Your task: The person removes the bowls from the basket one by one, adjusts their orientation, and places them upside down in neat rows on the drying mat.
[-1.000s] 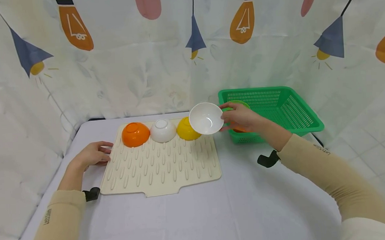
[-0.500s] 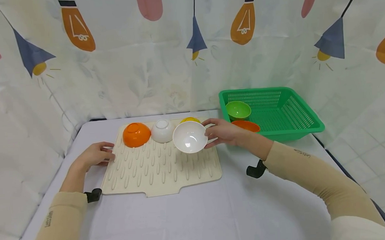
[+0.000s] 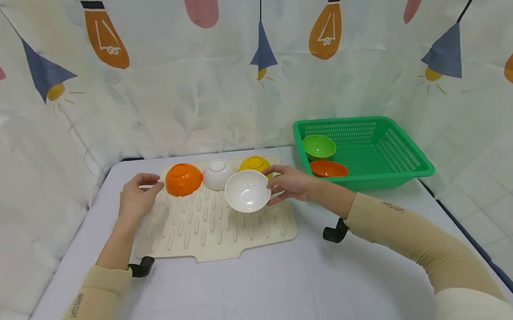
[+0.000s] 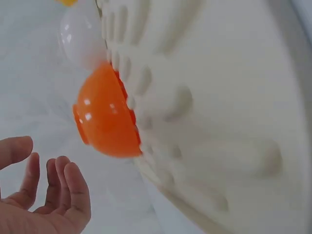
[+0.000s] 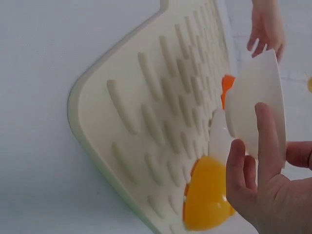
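My right hand (image 3: 289, 183) pinches the rim of a white bowl (image 3: 246, 191), its inside facing the head camera, above a cream drying mat (image 3: 217, 238). Thumb and fingers lie on either side of that rim in the right wrist view. Upside down along the mat's back edge sit an orange bowl (image 3: 183, 179), a second white bowl (image 3: 217, 174) and a yellow bowl (image 3: 254, 165), partly covered by the held one. Raised over the mat's left side, my left hand (image 3: 140, 196) is near the orange bowl. Its fingers are loosely bent and hold nothing in the left wrist view (image 4: 48, 195).
At the back right stands a green plastic basket (image 3: 369, 179). Inside it are a light green bowl (image 3: 319, 147) and another orange bowl (image 3: 328, 169). A white cloth (image 3: 262, 293) covers the table, and a printed curtain (image 3: 219, 99) hangs behind.
The right hand has brought the white bowl leftward and down, from beside the basket to over the mat. My left hand has lifted from the mat's left edge toward the orange bowl.
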Tool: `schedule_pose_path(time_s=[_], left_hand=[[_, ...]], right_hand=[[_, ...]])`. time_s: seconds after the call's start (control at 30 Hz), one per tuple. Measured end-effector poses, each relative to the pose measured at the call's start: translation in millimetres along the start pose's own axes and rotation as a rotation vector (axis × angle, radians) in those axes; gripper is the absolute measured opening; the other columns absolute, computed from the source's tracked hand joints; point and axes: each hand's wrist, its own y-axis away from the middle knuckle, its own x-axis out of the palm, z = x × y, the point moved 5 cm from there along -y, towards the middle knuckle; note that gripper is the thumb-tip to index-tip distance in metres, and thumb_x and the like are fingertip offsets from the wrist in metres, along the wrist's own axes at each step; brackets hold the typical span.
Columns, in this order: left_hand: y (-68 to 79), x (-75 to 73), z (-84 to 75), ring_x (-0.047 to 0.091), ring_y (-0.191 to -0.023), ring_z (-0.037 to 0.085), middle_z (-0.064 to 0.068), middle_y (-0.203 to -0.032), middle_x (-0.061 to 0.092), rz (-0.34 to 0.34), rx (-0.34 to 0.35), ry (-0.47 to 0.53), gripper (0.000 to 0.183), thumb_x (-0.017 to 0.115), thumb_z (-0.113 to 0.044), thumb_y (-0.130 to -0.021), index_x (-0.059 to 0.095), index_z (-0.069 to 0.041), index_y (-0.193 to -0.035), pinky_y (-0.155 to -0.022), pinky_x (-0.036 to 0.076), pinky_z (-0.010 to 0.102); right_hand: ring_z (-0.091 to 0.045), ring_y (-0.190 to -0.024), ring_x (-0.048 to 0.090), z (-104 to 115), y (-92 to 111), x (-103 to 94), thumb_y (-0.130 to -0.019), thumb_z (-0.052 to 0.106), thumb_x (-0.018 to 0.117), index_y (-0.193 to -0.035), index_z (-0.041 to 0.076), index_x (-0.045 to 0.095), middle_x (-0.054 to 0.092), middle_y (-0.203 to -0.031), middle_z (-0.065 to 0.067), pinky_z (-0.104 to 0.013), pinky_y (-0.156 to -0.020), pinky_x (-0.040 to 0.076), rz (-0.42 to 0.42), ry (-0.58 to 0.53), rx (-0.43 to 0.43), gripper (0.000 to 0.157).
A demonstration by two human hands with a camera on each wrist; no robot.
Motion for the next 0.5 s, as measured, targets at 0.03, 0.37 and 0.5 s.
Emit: schedule_pose_path(time_s=[0.03, 0.37, 0.5], left_hand=[[4.2, 6.0, -7.6, 0.058, -0.112, 0.035, 0.019, -0.132, 0.057, 0.021, 0.004, 0.047, 0.043, 0.057, -0.032, -0.105, 0.057, -0.001, -0.136, -0.073, 0.052, 0.018], [32.7, 81.1, -54.6, 0.052, -0.13, 0.046, 0.028, -0.15, 0.041, 0.513, -0.129, 0.547, 0.063, 0.056, -0.034, -0.107, 0.034, 0.004, -0.152, -0.092, 0.058, 0.037], [38.7, 105.9, -64.0, 0.054, -0.129, 0.045, 0.029, -0.151, 0.041, 0.675, -0.168, 0.664, 0.064, 0.053, -0.034, -0.109, 0.03, 0.001, -0.157, -0.095, 0.056, 0.045]], right_hand=[[-0.041, -0.117, 0.062, -1, 0, 0.7, -0.1, 0.001, 0.058, -0.145, 0.009, 0.045, 0.051, -0.14, -0.021, -0.054, -0.094, 0.055, -0.002, 0.0, 0.004, 0.047], [-0.039, -0.113, 0.065, -11, -2, 1.2, -0.1, 0.003, 0.059, -0.146, 0.01, 0.044, 0.05, -0.141, -0.021, -0.053, -0.095, 0.054, -0.032, -0.021, 0.038, 0.049], [-0.04, -0.115, 0.064, -13, -2, 0.6, -0.099, 0.003, 0.058, -0.147, 0.01, 0.042, 0.049, -0.142, -0.022, -0.053, -0.096, 0.054, -0.028, -0.037, 0.035, 0.05]])
